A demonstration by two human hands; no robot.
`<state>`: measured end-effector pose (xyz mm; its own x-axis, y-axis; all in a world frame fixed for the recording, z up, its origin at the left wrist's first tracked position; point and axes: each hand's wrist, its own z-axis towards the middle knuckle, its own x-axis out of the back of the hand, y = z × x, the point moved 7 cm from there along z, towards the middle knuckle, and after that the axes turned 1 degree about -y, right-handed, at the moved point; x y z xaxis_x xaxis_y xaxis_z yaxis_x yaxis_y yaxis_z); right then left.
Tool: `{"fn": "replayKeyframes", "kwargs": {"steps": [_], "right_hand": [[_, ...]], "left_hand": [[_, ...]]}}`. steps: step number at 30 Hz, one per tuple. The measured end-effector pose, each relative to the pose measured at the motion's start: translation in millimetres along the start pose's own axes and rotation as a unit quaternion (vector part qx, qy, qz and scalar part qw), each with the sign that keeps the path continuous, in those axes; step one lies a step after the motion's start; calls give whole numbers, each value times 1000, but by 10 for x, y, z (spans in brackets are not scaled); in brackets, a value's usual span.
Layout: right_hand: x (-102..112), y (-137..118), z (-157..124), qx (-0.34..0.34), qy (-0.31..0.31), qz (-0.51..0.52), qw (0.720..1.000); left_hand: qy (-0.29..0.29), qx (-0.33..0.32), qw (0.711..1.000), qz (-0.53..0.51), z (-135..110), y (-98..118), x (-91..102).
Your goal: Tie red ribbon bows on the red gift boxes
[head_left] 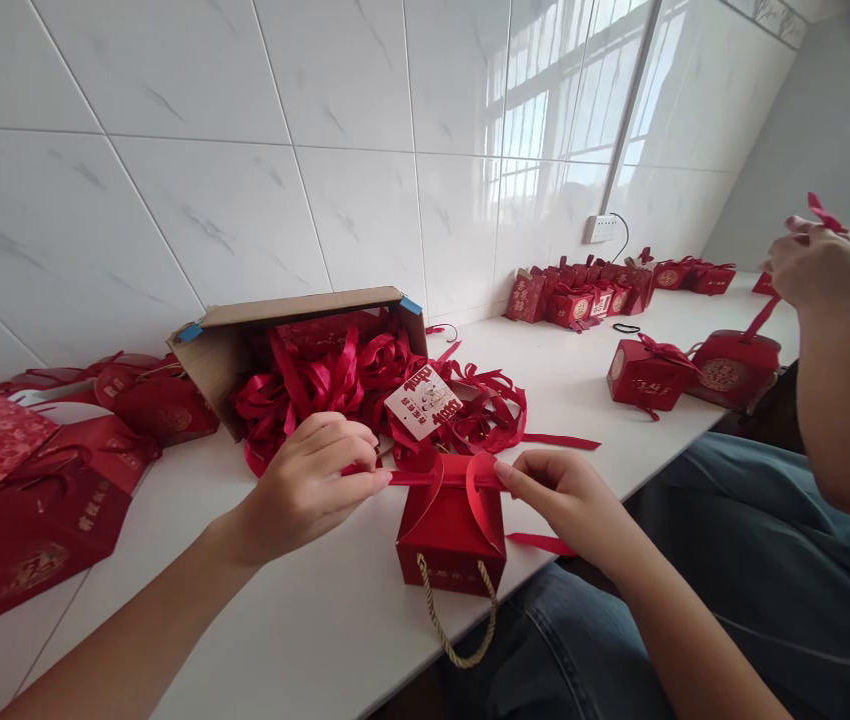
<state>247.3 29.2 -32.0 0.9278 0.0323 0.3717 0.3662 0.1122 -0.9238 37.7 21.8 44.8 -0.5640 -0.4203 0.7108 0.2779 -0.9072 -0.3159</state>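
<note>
A red gift box point(449, 535) stands upright at the table's front edge, its gold rope handle point(462, 660) hanging over the side. A red ribbon point(408, 479) runs across the box's top, through or behind its rounded flaps; which, I cannot tell. My left hand point(320, 480) is closed and pinches the ribbon left of the box. At the box's top right, my right hand point(556, 490) is closed on the ribbon, thumb against the flap. One ribbon tail point(541, 543) lies below my right hand. Behind the box a square printed card point(423, 402) rests on loose ribbons point(492, 410).
An open cardboard carton point(207, 365) full of red ribbons lies against the tiled wall. Red boxes point(35, 530) crowd the left. More finished-looking boxes point(582, 295) line the wall. At right, another person's hands point(830, 265) hold a ribbon over a red box point(736, 365).
</note>
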Motion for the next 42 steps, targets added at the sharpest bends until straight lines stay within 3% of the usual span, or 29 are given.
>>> {"fn": "replayKeyframes", "kwargs": {"steps": [4,7,10,12,14,17,19,23,26,29,32,36,39,42], "right_hand": [[-43,13,21,11,-23,-9,1000],[-37,61,33,8,-22,-25,999],[203,32,-31,10,93,-71,993],[327,-31,-122,10,117,-89,989],[244,-61,-204,-5,1,-92,996],[-17,-5,-379,-50,-211,-107,970],[-85,91,-417,-79,-247,-130,957],[-12,325,-303,-120,-184,-138,966],[91,462,-207,-141,-128,-49,981],[183,401,-92,-65,-49,105,991],[233,234,-7,30,6,288,957],[327,53,51,71,84,428,897],[407,-79,49,74,118,451,881],[495,-191,15,74,150,431,887]], "left_hand": [[-45,22,999,-7,-10,-37,-111],[-144,79,986,-30,-14,-88,-288],[-262,212,941,-42,-79,-212,-396],[-337,327,880,-69,-197,-279,-408],[-431,379,805,-147,-330,-189,-444],[-548,343,715,-268,-436,123,-508],[-569,349,681,-300,-476,215,-553],[-520,441,643,-348,-570,76,-671],[-456,486,628,-403,-633,-134,-706],[-330,500,640,-481,-557,-324,-640],[-165,510,656,-532,-393,-466,-480],[19,528,677,-513,-198,-600,-231],[89,517,682,-509,-66,-621,-83],[114,513,687,-502,38,-592,37]]}}
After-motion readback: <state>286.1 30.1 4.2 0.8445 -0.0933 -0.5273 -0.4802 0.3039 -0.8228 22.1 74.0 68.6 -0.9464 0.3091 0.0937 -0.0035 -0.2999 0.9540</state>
